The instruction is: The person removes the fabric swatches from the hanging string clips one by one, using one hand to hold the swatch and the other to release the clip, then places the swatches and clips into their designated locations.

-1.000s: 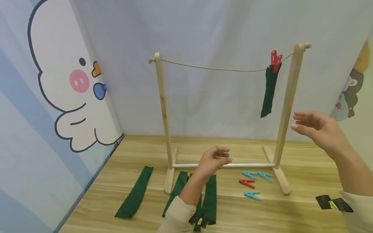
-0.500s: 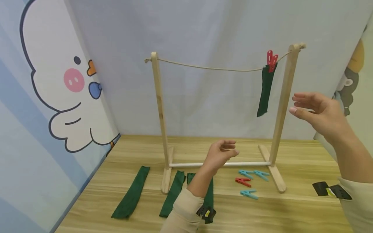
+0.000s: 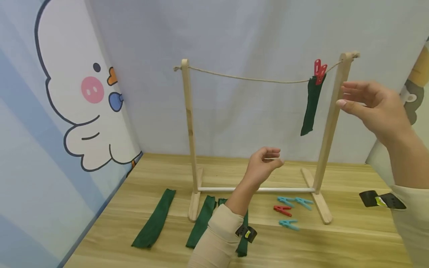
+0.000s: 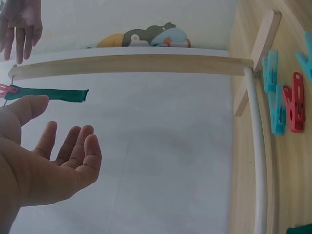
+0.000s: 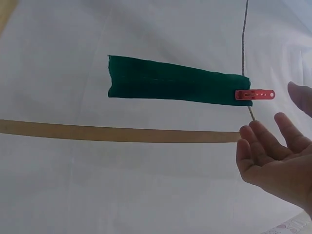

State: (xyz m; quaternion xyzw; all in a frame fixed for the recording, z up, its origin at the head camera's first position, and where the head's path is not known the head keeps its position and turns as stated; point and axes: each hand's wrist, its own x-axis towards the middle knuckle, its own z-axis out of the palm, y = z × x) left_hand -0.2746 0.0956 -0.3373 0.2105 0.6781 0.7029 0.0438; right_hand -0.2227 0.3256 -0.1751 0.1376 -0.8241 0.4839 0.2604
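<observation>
A dark green strip of cloth (image 3: 312, 108) hangs from the rope (image 3: 248, 78) near its right end. One red clothespin (image 5: 255, 94) pinches its top edge to the rope. My right hand (image 3: 378, 108) is raised beside the right wooden post (image 3: 335, 100), fingers loosely bent and holding nothing. In the right wrist view its fingertips appear close to the post and the rope. My left hand (image 3: 261, 169) hovers lower, in front of the rack, also holding nothing. Its fingers are relaxed and the thumb stands apart from them.
On the table (image 3: 110, 230) lie several blue clothespins (image 3: 289, 224) and a red clothespin (image 3: 282, 210) near the rack's right foot (image 3: 323, 208). More green cloth strips (image 3: 155, 219) lie at the left, some partly behind my left sleeve (image 3: 218, 238). A white rod (image 3: 285, 190) joins the feet.
My right hand has risen along the right post towards the rope. My left hand has moved up and to the right. The hanging cloth stays clipped in place.
</observation>
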